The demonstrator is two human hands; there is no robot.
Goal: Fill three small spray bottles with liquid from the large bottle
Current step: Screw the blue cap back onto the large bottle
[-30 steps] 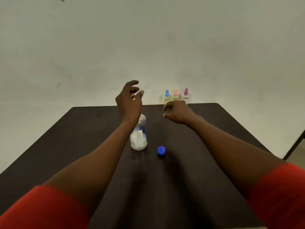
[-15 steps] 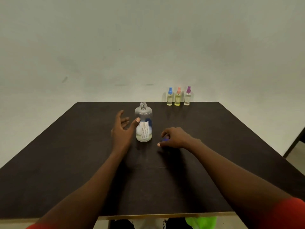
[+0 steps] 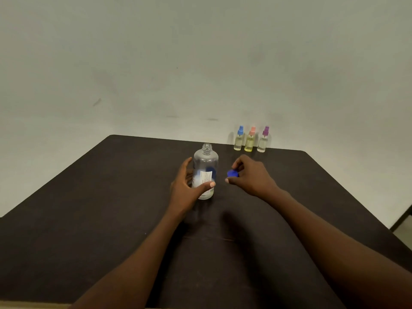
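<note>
The large clear bottle (image 3: 205,168) stands upright and uncapped in the middle of the dark table (image 3: 89,208). My left hand (image 3: 186,186) wraps around its lower body, thumb across the white label. My right hand (image 3: 249,176) is just right of the bottle and pinches the blue cap (image 3: 232,173) in its fingertips, lifted slightly off the table. Three small spray bottles stand in a row at the table's far edge: one with a blue top (image 3: 238,139), one with a pink top (image 3: 250,140), one with a purple top (image 3: 263,140). All three hold pale liquid.
A plain pale wall rises right behind the table's far edge. The table's right edge drops off near a dark frame (image 3: 401,219) at the far right.
My left hand came down from above the bottle and closed around its body. My right hand dropped to the blue cap on the table and picked it up.
</note>
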